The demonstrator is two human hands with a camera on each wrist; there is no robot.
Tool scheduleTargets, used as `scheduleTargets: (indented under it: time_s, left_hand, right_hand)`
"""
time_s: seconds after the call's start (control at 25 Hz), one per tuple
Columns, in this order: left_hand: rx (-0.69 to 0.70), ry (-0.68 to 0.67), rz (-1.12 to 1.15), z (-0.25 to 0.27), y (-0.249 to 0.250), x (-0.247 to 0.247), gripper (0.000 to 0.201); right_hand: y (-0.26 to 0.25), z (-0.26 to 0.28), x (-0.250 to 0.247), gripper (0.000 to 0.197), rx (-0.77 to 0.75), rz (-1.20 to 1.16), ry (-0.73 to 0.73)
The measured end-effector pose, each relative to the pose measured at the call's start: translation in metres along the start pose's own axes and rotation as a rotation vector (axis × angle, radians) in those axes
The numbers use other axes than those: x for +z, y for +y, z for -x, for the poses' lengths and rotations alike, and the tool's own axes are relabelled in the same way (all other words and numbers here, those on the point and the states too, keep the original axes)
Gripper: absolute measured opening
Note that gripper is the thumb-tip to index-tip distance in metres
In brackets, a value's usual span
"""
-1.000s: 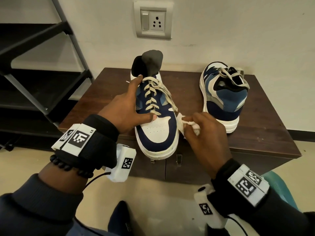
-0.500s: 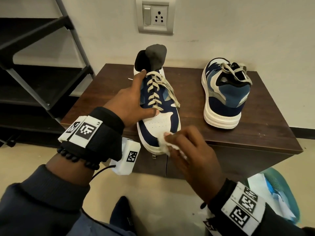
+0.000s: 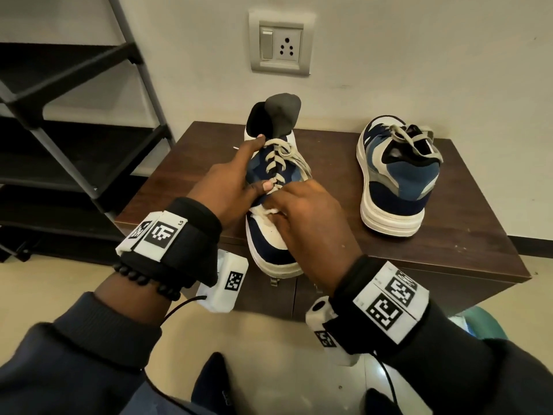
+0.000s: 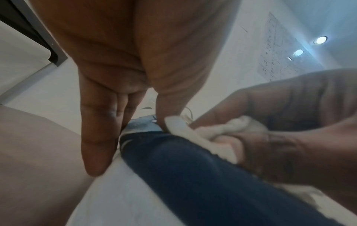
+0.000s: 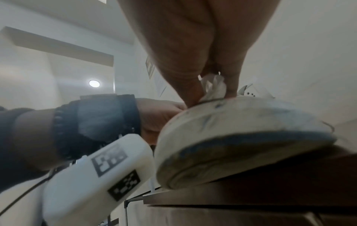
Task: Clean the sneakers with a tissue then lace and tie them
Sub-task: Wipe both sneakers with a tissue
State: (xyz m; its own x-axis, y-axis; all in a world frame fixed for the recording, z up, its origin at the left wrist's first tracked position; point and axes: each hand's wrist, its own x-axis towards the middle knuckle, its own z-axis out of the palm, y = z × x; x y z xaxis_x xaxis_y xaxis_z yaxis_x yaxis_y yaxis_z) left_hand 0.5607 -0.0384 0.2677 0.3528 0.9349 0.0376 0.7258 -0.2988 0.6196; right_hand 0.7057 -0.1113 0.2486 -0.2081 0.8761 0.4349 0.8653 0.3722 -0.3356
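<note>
Head view, lower centre: right hand [image 3: 308,217] pinches the tissue [image 3: 263,210] against the near sneaker [image 3: 270,244] toe at the worktop [image 3: 466,235] edge; left hand [image 3: 227,187] clasps its laced upper. Cleaning step, I judge; next, wiping onward. Farther right stands sneaker 2 [image 3: 398,181].

Two sneakers on the cabinet [image 3: 185,163]: near sneaker [image 3: 269,250] left, far sneaker [image 3: 398,175] right.
</note>
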Motion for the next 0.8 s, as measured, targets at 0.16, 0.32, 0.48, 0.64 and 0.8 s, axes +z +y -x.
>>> scheduleTargets:
  time_s: [0.16,0.32,0.48,0.64,0.8]
  left_hand:
    - [-0.023,-0.016,0.021,-0.004,-0.001,0.001,0.067]
    - [-0.017,-0.03,-0.002,-0.005,-0.001,0.001,0.068]
    - [0.011,-0.076,-0.021,0.001,0.009,0.012,0.091]
    - [0.0,-0.062,-0.083,-0.001,0.01,0.016,0.115]
    - [0.02,-0.09,-0.219,-0.005,0.013,0.005,0.101]
  right_hand:
    - [-0.017,0.009,-0.023,0.016,-0.192,-0.075,-0.267]
    - [-0.001,0.019,-0.062,0.022,-0.073,0.129,-0.534]
    - [0.027,0.031,-0.048,0.017,0.172,0.0,-0.041]
    - [0.019,0.072,0.005,0.017,0.142,-0.204,0.116]
    - [0.039,0.069,0.0,0.014,0.16,-0.193,0.05]
